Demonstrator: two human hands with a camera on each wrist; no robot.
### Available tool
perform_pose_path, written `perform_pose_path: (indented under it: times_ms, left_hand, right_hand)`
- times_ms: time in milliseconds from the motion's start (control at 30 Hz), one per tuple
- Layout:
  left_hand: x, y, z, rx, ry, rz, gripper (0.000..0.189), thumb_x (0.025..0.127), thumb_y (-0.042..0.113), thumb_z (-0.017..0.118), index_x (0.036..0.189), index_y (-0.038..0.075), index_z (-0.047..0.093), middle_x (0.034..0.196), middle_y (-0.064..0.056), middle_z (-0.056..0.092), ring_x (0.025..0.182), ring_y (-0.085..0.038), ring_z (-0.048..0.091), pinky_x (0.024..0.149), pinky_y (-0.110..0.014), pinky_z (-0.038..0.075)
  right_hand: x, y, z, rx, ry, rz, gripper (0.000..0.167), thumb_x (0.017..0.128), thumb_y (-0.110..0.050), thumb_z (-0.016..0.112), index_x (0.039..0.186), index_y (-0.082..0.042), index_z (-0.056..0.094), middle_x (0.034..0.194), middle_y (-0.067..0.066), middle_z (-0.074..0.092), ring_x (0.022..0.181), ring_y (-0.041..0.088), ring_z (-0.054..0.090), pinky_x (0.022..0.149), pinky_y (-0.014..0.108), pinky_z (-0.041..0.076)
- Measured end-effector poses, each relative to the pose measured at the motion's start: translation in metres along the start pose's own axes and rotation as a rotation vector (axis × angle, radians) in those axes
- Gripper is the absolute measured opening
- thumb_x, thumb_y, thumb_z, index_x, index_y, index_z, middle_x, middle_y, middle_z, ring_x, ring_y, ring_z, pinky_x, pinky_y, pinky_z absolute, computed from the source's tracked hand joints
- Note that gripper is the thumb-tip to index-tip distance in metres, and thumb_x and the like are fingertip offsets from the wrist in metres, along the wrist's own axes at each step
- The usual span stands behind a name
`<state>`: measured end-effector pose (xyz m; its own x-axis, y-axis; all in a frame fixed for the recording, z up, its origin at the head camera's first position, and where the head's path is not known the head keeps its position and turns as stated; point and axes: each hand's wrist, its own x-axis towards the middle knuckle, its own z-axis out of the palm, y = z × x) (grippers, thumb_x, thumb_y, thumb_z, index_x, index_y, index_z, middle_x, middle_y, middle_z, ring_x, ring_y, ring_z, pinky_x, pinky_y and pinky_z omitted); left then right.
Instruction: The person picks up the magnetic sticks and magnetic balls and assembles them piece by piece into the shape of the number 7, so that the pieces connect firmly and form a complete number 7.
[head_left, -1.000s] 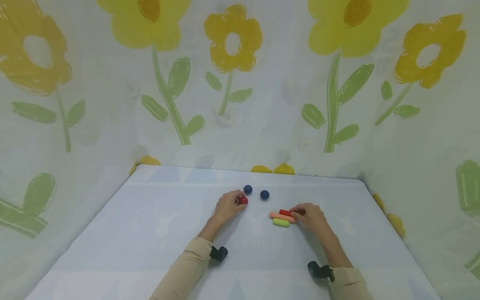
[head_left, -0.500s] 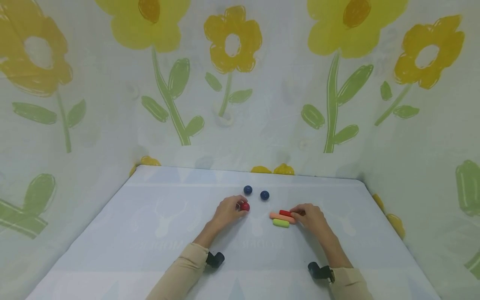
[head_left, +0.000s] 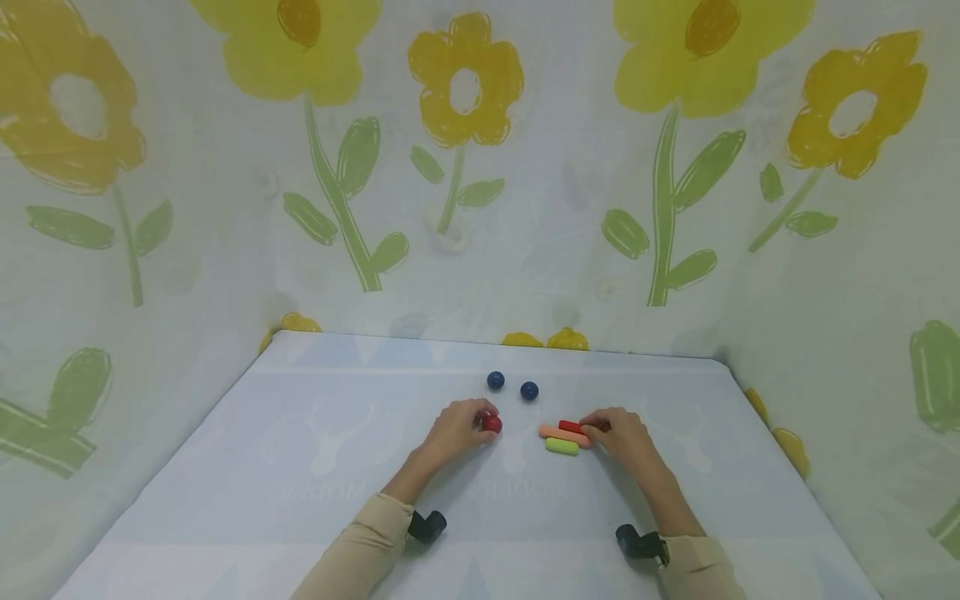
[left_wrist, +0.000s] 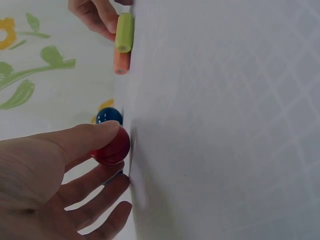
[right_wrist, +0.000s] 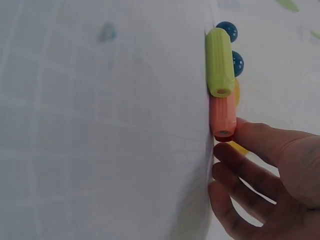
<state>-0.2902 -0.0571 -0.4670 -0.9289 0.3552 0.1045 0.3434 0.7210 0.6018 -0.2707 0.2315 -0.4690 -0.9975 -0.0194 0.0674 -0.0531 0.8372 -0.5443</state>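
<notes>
My left hand [head_left: 454, 433] pinches a glossy red ball [head_left: 492, 424] between thumb and fingers, low over the white tabletop. In the left wrist view the thumb lies across the red ball [left_wrist: 113, 148], and the other fingers spread below it. To the right, my right hand [head_left: 624, 433] pinches the right end of a short red cylinder [head_left: 569, 426]. That cylinder lies alongside a longer orange ridged cylinder [head_left: 558, 433], with a lime-green ridged cylinder [head_left: 562, 447] on the near side. From the right wrist, the orange cylinder [right_wrist: 223, 116] mostly hides the red one.
Two dark blue balls [head_left: 496, 381] sit apart on the table [head_left: 337, 517], beyond the red ball. Flower-patterned cloth [head_left: 525, 208] rises behind the table and along both sides. Each wrist carries a small black camera [head_left: 429, 527].
My left hand has drawn the red ball toward me and slightly right, away from the blue balls. My right hand and the cylinders have stayed in place.
</notes>
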Motion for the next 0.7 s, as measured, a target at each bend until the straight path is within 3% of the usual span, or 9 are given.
perform_pose_path:
  times_ms: [367, 700]
  left_hand:
    - [-0.007, -0.003, 0.0, -0.019, -0.016, -0.016, 0.033, 0.082, 0.017, 0.079, 0.113, 0.014, 0.069, 0.103, -0.003, 0.071, 0.092, -0.014, 0.059, 0.084, -0.033, 0.052]
    - [-0.013, -0.005, -0.003, -0.044, -0.003, 0.007, 0.031, 0.082, 0.017, 0.079, 0.111, 0.014, 0.071, 0.101, -0.002, 0.072, 0.091, -0.016, 0.062, 0.084, -0.033, 0.053]
  right_hand:
    - [0.0, -0.002, 0.001, -0.004, 0.002, 0.019, 0.017, 0.089, -0.015, 0.071, 0.103, -0.006, 0.075, 0.096, 0.008, 0.073, 0.082, 0.017, 0.059, 0.073, 0.032, 0.053]
    - [0.0, 0.001, 0.003, -0.003, -0.001, 0.026, 0.018, 0.089, -0.017, 0.071, 0.104, -0.007, 0.075, 0.099, 0.008, 0.073, 0.087, 0.019, 0.061, 0.082, 0.039, 0.056]
